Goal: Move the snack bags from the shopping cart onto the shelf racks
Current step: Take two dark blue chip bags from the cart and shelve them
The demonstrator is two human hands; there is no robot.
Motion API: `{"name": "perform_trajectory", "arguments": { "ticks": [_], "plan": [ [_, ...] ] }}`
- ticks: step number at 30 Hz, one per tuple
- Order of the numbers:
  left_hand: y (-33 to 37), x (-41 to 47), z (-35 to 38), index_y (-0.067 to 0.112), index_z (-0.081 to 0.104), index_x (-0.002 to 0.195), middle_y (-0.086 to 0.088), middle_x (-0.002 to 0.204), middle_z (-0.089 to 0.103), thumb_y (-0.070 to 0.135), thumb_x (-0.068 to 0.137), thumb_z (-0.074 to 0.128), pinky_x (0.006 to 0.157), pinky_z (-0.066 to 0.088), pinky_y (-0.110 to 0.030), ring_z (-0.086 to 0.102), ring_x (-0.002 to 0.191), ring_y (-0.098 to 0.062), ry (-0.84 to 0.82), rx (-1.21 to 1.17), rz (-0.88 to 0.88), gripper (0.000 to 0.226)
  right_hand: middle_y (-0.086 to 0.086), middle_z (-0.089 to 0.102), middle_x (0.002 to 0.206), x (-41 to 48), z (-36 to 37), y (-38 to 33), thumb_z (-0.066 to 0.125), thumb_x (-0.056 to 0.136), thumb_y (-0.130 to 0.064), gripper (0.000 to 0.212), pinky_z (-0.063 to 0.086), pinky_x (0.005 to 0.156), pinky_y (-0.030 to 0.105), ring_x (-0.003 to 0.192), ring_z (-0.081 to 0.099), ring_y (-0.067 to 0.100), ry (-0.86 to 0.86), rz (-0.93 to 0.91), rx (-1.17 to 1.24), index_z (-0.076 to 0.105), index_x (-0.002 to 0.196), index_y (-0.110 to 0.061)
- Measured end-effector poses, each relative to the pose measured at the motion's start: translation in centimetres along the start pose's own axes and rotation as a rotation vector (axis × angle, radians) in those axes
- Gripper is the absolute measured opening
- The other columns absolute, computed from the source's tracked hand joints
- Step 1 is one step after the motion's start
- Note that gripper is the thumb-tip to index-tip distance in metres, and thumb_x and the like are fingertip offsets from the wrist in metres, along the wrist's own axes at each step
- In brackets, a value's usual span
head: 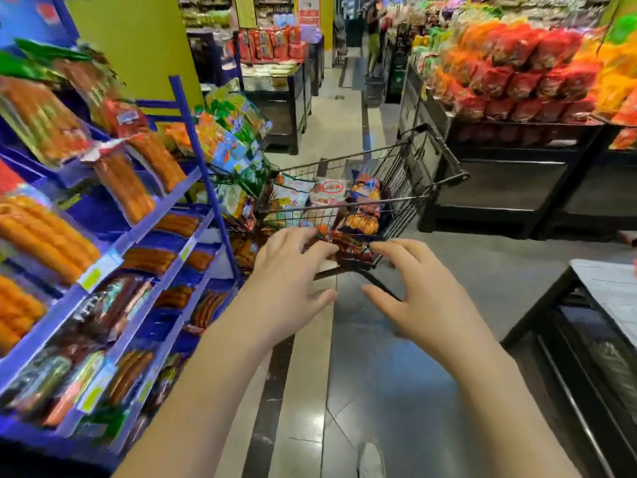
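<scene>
- Shelf rack [162,215]: blue, slanted tiers, left of frame; destination.
- Shopping cart [406,188]: wire, centre frame, just beside rack end.
- Snack bags [327,198]: heaped in cart.
- Red bag [351,244]: at cart's near edge. Handling: grip both sides together, lift clear of wire, then swing left.
- Left hand [289,274], right hand [424,298]: spread wide, nothing held.
- Fingers: left [310,241] at red bag's left edge, contact unclear; right [389,248] just beside right edge.
</scene>
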State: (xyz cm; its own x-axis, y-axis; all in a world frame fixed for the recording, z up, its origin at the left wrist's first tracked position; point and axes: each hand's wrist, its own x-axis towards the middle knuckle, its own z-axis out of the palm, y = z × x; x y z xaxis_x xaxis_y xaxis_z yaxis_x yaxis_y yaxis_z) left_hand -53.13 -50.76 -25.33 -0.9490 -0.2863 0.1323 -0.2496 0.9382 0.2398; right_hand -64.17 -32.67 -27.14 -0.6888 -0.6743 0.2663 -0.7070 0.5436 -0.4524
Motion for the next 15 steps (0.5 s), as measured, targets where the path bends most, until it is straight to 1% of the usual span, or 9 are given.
{"name": "perform_trajectory", "arguments": {
  "ticks": [2, 4, 7, 10, 15],
  "plan": [
    [0.1, 4.9, 0.9, 0.035, 0.042, 0.153, 0.004, 0.160, 0.030, 0.048, 0.092, 0.069, 0.122, 0.021, -0.042, 0.018, 0.151, -0.021, 0.016, 0.019, 0.001, 0.067, -0.008, 0.047, 0.145, 4.2, 0.5, 2.9, 0.071, 0.091, -0.044, 0.061, 0.047, 0.103, 0.036, 0.129, 0.052, 0.014, 0.012, -0.030, 0.016, 0.050, 0.147, -0.030],
    [0.4, 9.7, 1.5, 0.034, 0.043, 0.152, 0.003, 0.157, 0.032, 0.049, 0.093, 0.068, 0.121, 0.023, -0.041, 0.020, 0.149, -0.022, -0.012, 0.033, -0.003, 0.066, -0.009, 0.047, 0.144, 8.3, 0.2, 5.8, 0.071, 0.090, -0.043, 0.062, 0.047, 0.102, 0.036, 0.127, 0.052, 0.015, 0.008, -0.029, 0.018, 0.050, 0.147, -0.030],
    [0.4, 16.2, 2.4, 0.036, 0.037, 0.154, 0.003, 0.163, 0.024, 0.050, 0.096, 0.064, 0.122, 0.020, -0.043, 0.013, 0.152, -0.022, -0.080, 0.056, -0.036, 0.066, -0.010, 0.046, 0.144, 13.6, -0.1, 9.6, 0.071, 0.091, -0.044, 0.062, 0.049, 0.102, 0.038, 0.124, 0.054, 0.015, -0.025, -0.026, 0.044, 0.048, 0.148, -0.031],
    [0.1, 21.8, 3.2, 0.036, 0.037, 0.154, 0.003, 0.164, 0.023, 0.049, 0.097, 0.064, 0.122, 0.021, -0.044, 0.013, 0.153, -0.023, -0.096, 0.053, -0.064, 0.065, -0.010, 0.045, 0.146, 18.4, 0.1, 13.0, 0.070, 0.091, -0.046, 0.063, 0.048, 0.104, 0.039, 0.130, 0.051, 0.015, -0.063, -0.034, 0.033, 0.046, 0.148, -0.032],
    [-1.2, 29.4, 5.6, 0.034, 0.039, 0.152, 0.002, 0.161, 0.027, 0.049, 0.096, 0.065, 0.121, 0.024, -0.045, 0.016, 0.151, -0.023, -0.152, 0.031, -0.052, 0.064, -0.015, 0.044, 0.146, 24.1, 1.7, 17.4, 0.069, 0.092, -0.047, 0.061, 0.046, 0.102, 0.032, 0.131, 0.047, 0.007, -0.117, -0.004, 0.063, 0.045, 0.148, -0.036]
  ]
}}
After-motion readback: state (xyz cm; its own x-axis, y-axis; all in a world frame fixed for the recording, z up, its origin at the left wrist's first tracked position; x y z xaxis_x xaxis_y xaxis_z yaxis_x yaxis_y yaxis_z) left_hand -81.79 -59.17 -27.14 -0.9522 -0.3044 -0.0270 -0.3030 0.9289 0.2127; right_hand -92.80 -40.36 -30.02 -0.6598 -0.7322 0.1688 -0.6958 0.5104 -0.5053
